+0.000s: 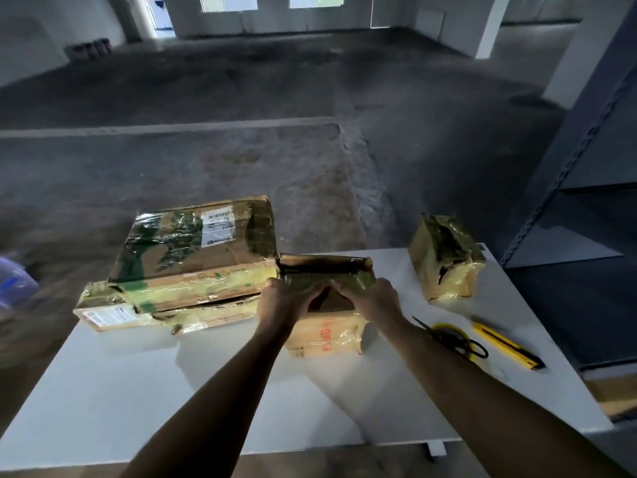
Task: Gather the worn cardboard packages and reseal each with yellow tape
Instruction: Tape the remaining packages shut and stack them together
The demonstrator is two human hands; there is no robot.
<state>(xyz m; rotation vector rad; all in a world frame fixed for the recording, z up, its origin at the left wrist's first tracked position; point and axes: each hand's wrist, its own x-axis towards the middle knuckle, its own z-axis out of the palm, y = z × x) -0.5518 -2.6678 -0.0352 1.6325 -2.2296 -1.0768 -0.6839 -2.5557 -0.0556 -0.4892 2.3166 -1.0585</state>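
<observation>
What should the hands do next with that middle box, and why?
Probably keep the left hand on the box and reach the right hand to the tape: both hands hold the box, while the tape lies under the scissors.

Big pkg (193, 253) left, mid pkg (325, 334) ctr, small pkg (444, 260) right, yellow tape (443, 326) nearer.

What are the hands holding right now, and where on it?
The left hand and right hand both grip the middle package at its near top edge.
</observation>
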